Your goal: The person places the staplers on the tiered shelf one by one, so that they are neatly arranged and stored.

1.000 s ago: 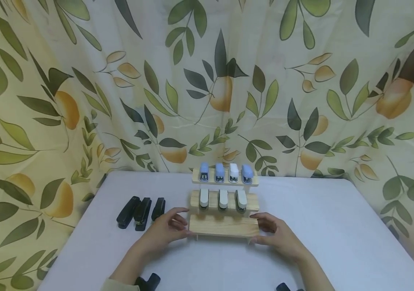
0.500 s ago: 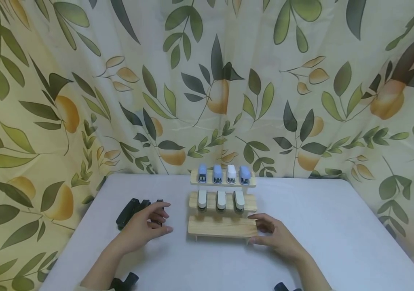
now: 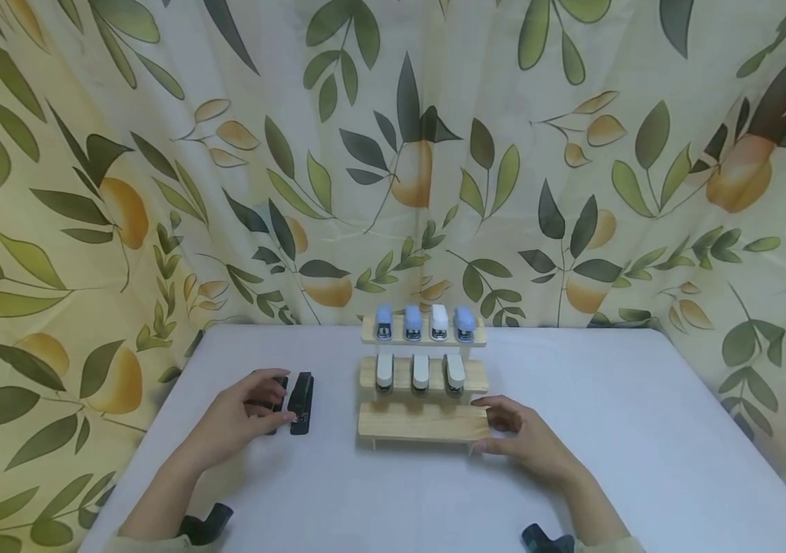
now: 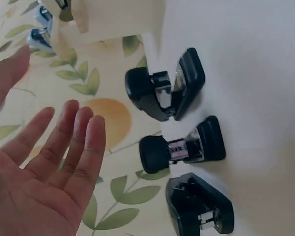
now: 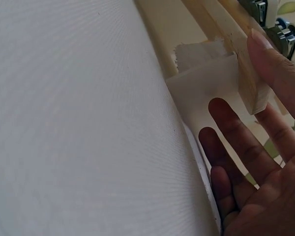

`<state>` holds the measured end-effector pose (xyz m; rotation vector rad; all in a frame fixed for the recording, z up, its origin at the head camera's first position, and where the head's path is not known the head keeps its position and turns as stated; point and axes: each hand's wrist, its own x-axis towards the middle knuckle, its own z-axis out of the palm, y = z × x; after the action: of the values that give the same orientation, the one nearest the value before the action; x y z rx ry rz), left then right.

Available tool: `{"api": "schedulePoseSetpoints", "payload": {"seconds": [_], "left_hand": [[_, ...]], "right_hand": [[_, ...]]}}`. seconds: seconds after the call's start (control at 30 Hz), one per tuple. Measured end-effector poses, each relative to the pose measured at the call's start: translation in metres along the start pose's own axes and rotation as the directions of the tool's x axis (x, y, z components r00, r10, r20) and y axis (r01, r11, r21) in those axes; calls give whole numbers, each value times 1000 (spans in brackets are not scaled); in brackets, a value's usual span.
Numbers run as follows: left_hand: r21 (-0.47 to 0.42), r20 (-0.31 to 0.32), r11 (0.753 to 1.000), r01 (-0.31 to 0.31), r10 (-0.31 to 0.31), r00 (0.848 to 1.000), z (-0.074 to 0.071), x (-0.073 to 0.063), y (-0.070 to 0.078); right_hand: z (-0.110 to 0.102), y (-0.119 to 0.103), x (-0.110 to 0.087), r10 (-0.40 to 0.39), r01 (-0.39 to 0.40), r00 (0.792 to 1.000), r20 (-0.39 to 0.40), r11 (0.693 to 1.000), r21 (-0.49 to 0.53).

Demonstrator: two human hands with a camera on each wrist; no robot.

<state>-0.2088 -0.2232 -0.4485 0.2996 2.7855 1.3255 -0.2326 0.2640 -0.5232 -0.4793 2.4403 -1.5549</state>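
Observation:
My left hand (image 3: 237,418) hovers beside the black staplers on the left, fingers relaxed and apart from them in the left wrist view. One black stapler (image 3: 301,403) shows whole; a second (image 3: 280,395) is partly behind my fingers, and the third is hidden there. The left wrist view shows all three, including a middle stapler (image 4: 182,147). My right hand (image 3: 524,438) holds the right end of the lowest shelf on a three-tier wooden display rack (image 3: 424,422), thumb at the front edge and index finger behind. The shelf end (image 5: 253,88) lies between them.
On the top tier stand several small staplers, such as a blue stapler (image 3: 413,322) and a white one (image 3: 439,322). Three pale staplers, one being the middle pale stapler (image 3: 421,372), line the second tier. A leaf-patterned curtain (image 3: 393,153) hangs behind the white table (image 3: 607,430).
My left hand has left the rack's left end and moved left to the black staplers. My right hand stays at the rack's right end.

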Motion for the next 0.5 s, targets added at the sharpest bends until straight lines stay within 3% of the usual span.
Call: {"api": "schedulePoseSetpoints", "payload": {"seconds": [0.3,0.5], "left_hand": [[94,-10,995,22,-22,1000,4,15,-13],[201,39,980,-3,-5,999,6,31,-21]], "right_hand": [[-1,-1,2,16,-17,1000,13,1000,18],[0,0,1,27,-28,1000,12,999,30]]}}
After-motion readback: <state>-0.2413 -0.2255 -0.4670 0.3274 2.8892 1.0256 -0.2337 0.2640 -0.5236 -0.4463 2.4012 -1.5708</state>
